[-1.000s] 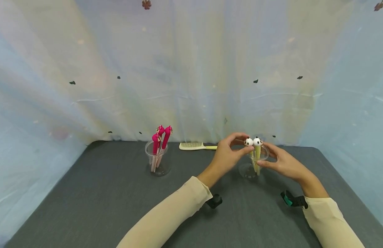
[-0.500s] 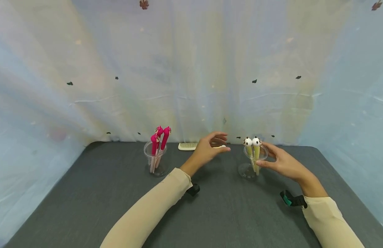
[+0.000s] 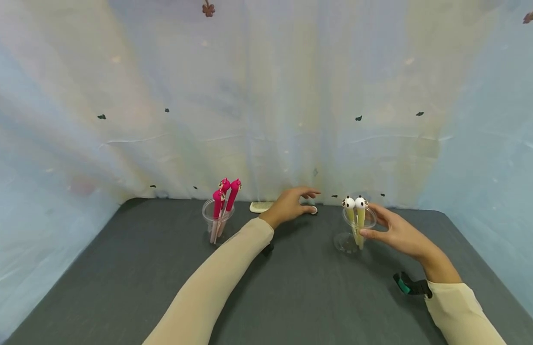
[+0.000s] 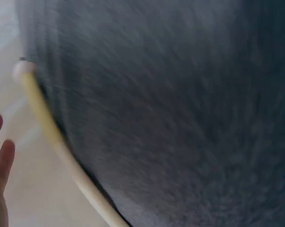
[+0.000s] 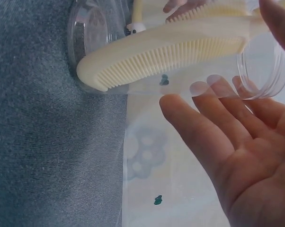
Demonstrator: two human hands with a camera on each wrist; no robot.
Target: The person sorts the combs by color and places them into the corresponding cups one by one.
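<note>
My left hand [image 3: 289,207] reaches over a cream comb [image 3: 261,207] lying at the table's back edge. Its fingers are spread and nearly straight, and my wrist hides the middle of the comb. In the left wrist view, the comb's yellow handle [image 4: 42,113], tipped with a white animal head, lies apart from my fingertips [image 4: 5,158]. At the right, my right hand [image 3: 397,234] holds a clear plastic cup [image 3: 346,243], thumb on the near side and fingers behind. Two cream combs [image 5: 166,52] with panda heads stand in that cup, teeth ends down.
On the left stands another clear cup [image 3: 207,211] with three pink-handled combs [image 3: 217,203] in it. The dark grey table [image 3: 292,297] ends at a pale patterned curtain [image 3: 270,96] along the back and sides.
My left hand has moved left, away from the cup with the cream combs, to above the lying comb. The right hand keeps its grip on the cup.
</note>
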